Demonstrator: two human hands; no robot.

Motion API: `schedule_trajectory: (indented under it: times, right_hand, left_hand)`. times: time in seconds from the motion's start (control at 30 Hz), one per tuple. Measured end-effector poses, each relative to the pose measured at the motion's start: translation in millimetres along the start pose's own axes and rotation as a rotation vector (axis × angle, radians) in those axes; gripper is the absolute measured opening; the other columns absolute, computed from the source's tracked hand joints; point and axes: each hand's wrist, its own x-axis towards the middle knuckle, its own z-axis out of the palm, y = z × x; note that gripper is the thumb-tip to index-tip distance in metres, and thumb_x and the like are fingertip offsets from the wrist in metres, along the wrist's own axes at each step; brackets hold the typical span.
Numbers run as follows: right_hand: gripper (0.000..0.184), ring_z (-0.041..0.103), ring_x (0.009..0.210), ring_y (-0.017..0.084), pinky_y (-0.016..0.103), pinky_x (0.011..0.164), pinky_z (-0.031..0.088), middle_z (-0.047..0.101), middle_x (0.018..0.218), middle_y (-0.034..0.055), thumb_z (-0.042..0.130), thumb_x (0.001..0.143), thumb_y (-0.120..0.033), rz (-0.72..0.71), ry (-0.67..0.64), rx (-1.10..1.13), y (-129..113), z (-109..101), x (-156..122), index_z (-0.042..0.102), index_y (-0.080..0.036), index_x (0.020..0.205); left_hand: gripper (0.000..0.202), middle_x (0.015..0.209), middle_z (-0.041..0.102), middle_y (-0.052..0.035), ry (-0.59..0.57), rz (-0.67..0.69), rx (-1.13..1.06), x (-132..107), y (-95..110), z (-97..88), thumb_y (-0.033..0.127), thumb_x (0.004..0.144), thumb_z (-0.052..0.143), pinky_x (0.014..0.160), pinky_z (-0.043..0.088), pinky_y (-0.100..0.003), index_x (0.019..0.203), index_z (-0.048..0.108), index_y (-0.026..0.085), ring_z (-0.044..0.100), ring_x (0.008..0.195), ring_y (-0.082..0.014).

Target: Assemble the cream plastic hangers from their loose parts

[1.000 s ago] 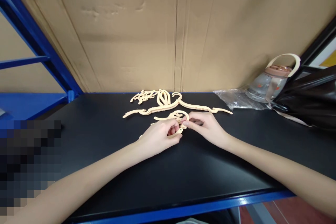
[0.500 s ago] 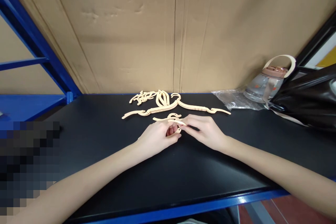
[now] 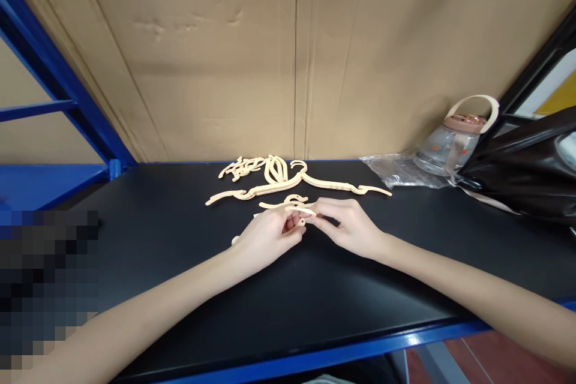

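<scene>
Both hands meet over the middle of a black tabletop [image 3: 315, 300]. My left hand [image 3: 265, 239] is curled with its fingers pinched on a small pale wooden cut-out piece [image 3: 300, 212]. From the right, my right hand [image 3: 348, 227] pinches the same piece with thumb and forefinger. Just behind the hands a thin curved wooden strip [image 3: 281, 202] lies flat. Farther back lies a long wing-shaped wooden part [image 3: 333, 185] and a small heap of curled wooden parts [image 3: 252, 168].
A cardboard wall [image 3: 288, 54] closes the back. At the right stand a clear jug with a pink lid [image 3: 454, 141], a crumpled plastic bag [image 3: 396, 171] and a black bag [image 3: 526, 168]. Blue shelf beams [image 3: 58, 78] run along the left; a blurred patch covers the lower left.
The round wooden piece between my fingers has tipped from lying flat toward edge-on. The hands have stayed in place; the view shifted slightly.
</scene>
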Motion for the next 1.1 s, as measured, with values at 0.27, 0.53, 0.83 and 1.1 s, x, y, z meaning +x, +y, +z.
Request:
schedule_trajectory:
  times: [0.27,0.53,0.83,1.1]
  right_hand:
    - [0.019,0.055,0.066,0.010,0.021,0.065,0.043,0.061,0.076,0.0017,0.047,0.095,-0.021,0.027,-0.058,0.012,0.1,-0.4,-2.7,0.062,-0.016,0.084]
    - [0.020,0.055,0.063,0.010,0.021,0.061,0.042,0.064,0.073,0.0010,0.049,0.094,-0.023,0.047,-0.031,0.021,-0.5,1.9,-3.4,0.063,-0.017,0.080]
    - [0.018,0.060,0.067,0.011,0.020,0.061,0.043,0.068,0.079,0.0017,0.050,0.094,-0.023,0.042,-0.030,0.061,-1.8,1.6,-5.0,0.065,-0.018,0.085]
    - [0.022,0.060,0.065,0.011,0.021,0.060,0.043,0.066,0.075,0.0028,0.048,0.094,-0.022,0.010,-0.043,0.032,-2.7,0.1,-5.5,0.064,-0.016,0.080]
  left_hand:
    - [0.018,0.066,0.050,0.0041,0.028,0.012,0.009,-1.7,-1.9,2.5,0.030,0.084,0.048,0.056,0.035,-0.026,0.070,0.041,0.021,0.047,0.059,-0.0128]
    - [0.017,0.067,0.049,0.0035,0.005,0.010,0.013,-2.3,-0.5,2.2,0.029,0.083,0.048,0.055,0.034,-0.027,0.071,0.040,0.021,0.047,0.058,-0.0133]
    - [0.017,0.066,0.049,0.0032,0.018,0.037,0.043,-4.5,-1.0,3.5,0.025,0.082,0.048,0.054,0.034,-0.027,0.069,0.038,0.021,0.047,0.057,-0.0136]
    - [0.017,0.065,0.050,0.0025,0.012,0.042,0.069,-3.7,3.3,1.7,0.024,0.081,0.047,0.053,0.033,-0.026,0.066,0.038,0.021,0.047,0.056,-0.0133]
